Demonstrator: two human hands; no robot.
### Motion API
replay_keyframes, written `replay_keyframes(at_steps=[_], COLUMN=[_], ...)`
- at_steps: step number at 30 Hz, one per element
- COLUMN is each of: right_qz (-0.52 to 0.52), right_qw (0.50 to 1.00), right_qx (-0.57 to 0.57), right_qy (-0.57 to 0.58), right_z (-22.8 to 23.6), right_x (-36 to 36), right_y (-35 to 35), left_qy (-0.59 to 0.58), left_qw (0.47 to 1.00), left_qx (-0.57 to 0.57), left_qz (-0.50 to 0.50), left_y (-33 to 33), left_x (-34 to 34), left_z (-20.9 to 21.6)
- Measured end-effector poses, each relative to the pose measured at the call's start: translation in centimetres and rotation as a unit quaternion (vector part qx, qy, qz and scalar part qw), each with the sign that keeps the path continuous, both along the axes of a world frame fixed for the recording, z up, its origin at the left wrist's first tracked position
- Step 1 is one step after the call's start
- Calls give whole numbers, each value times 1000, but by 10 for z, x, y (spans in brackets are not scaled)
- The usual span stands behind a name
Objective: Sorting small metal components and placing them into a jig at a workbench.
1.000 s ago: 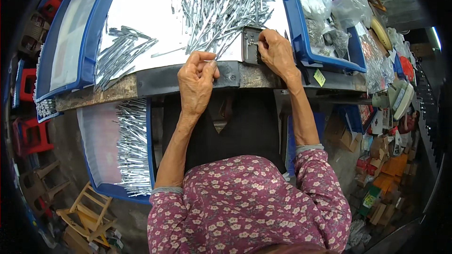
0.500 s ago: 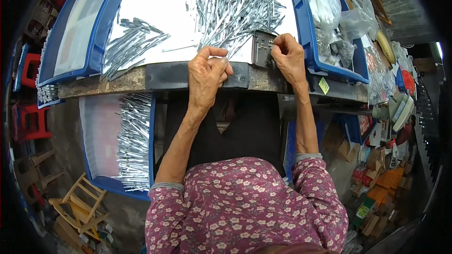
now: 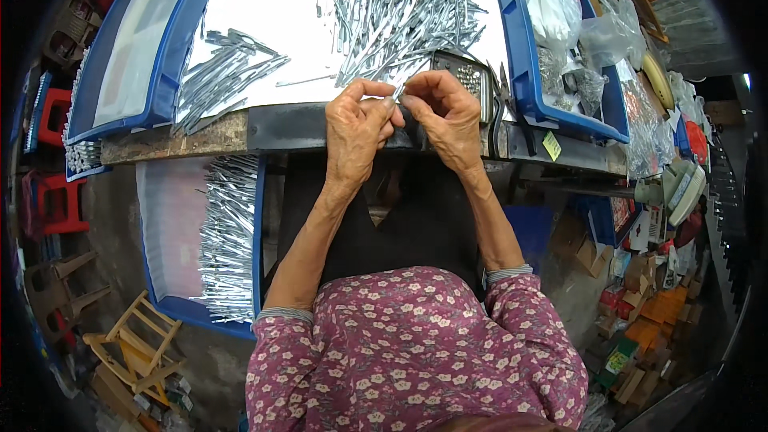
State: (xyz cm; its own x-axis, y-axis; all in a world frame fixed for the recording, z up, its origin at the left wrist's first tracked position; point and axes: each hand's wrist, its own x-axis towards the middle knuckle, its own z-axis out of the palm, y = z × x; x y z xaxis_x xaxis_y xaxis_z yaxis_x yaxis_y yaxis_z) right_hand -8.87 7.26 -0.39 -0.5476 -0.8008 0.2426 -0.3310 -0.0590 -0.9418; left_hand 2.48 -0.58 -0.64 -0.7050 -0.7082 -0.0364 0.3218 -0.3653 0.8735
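Above the table's near edge my two hands meet fingertip to fingertip. My left hand (image 3: 354, 124) is closed in a pinch on a thin silvery metal piece (image 3: 398, 93), whose bright end shows between the fingertips. My right hand (image 3: 450, 118) is pinched shut against the same spot; anything tiny in its fingers is hidden. Just behind my right hand lies a small dark-rimmed metal tray (image 3: 485, 85) with little brass-coloured parts in it. A large heap of slim grey metal strips (image 3: 400, 12) spreads beyond my hands, and a smaller pile (image 3: 224, 72) lies to the left.
Dark-handled pliers (image 3: 499, 108) lie at the edge by the tray. Blue bins flank the worktop: one at the left (image 3: 164, 52), one at the right (image 3: 522, 56) with plastic bags (image 3: 548, 4). Below the table, another blue bin (image 3: 196, 310) holds many metal strips.
My right hand has moved left from the small tray to my left fingertips, uncovering the tray's parts and the pliers. My left hand has hardly moved.
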Motion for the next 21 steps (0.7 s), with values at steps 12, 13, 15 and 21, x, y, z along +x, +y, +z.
replay_keyframes(at_steps=[12,13,15,21], right_qz=[-20,-28,-28,-34], right_qw=[994,986,987,984], right_qx=[-28,-39,-44,-60], right_qy=[106,161,154,162], right_z=[3,3,3,1], right_x=[7,8,8,7], right_y=[-3,-3,-4,-6], left_qy=[-39,-39,-60,-68], left_qw=[998,998,995,993], left_qx=[-40,-40,-75,-82], left_qz=[26,27,40,44], left_y=[1,1,2,1], left_x=[2,2,2,3], left_z=[1,2,2,0])
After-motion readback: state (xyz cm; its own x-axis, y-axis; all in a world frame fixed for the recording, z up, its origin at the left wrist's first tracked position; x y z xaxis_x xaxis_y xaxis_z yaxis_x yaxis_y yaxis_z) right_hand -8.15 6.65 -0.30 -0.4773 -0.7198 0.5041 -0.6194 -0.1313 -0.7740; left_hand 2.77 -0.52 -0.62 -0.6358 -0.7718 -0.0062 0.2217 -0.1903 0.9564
